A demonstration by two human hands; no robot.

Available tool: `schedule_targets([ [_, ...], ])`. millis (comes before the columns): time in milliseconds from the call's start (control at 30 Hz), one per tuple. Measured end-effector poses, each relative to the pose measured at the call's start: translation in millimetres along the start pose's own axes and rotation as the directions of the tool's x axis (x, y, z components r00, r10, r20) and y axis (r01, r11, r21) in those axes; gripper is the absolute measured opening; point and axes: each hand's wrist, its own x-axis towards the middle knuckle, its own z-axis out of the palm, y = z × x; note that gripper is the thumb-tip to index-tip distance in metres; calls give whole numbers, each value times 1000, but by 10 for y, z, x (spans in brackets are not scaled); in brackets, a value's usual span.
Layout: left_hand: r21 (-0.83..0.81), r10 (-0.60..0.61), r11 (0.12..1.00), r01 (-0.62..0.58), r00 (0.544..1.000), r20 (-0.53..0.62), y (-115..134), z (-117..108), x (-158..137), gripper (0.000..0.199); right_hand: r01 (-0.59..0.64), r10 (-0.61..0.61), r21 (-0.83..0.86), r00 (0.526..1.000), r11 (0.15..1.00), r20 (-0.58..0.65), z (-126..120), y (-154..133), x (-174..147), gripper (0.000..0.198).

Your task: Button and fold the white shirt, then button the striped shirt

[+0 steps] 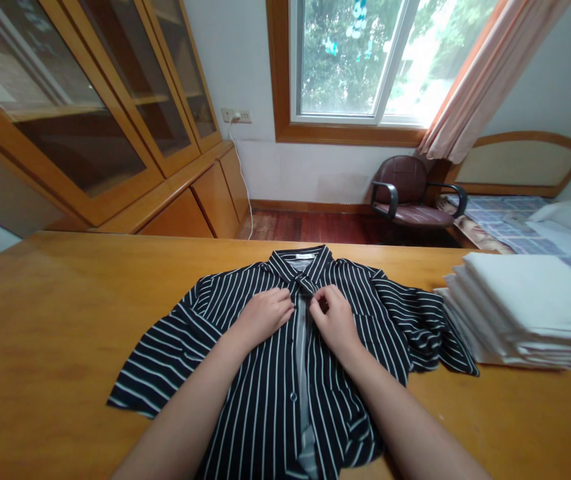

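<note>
A black shirt with white stripes [260,413] lies face up on the wooden table, its collar [321,261] pointing away from me. The front hangs apart below the collar, and a grey strip of the inside shows between the two edges. My left hand [267,315] rests on the chest, fingers curled at the left front edge just under the collar. Across the gap, my right hand [334,321] pinches the other front edge with thumb and finger. One button [293,397] shows lower on the left edge. Both sleeves spread outward; the right one is rumpled.
A stack of folded white cloth or sheets [530,300] sits on the table [55,320] to the right, touching the shirt's sleeve. Beyond the table are a glass-fronted cabinet [158,167], a maroon armchair [405,183], a bed [510,213] and a curtained window [350,60].
</note>
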Motion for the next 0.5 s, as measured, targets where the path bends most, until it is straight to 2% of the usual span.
schedule_targets([
  [133, -7, 3, 1000, -3, 1000, 14, -11, 1, 3, 15, -57, 55, 50, 998, 997, 38, 23, 43, 12, 8],
  [300, -33, 13, 999, -14, 1000, -8, -27, 8, 3, 17, -78, 69, 68, 989, 995, 134, 76, 84, -1, 8],
  [500, -87, 12, 996, -15, 999, -31, -50, 28, 8, 18, -51, 57, -35, 983, 998, 174, 87, 81, -13, 8],
])
